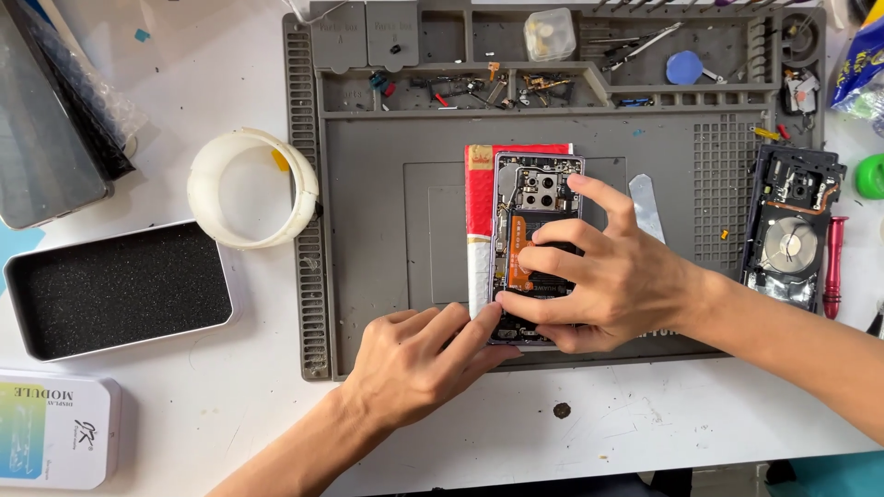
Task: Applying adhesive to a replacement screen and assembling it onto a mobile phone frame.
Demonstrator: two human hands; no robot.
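Fingers of both hands, right and left, press flat on the opened phone, gripping nothing; hard pressure could crack parts or slide it off the red pack beneath.

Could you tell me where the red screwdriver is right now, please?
In the head view, the red screwdriver lies upright at the far right, just off the grey mat, beside the removed back cover.

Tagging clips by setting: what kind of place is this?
Most likely a phone repair bench: an opened phone under both hands, a grey repair mat with compartments of small parts, and a removed phone back assembly nearby.
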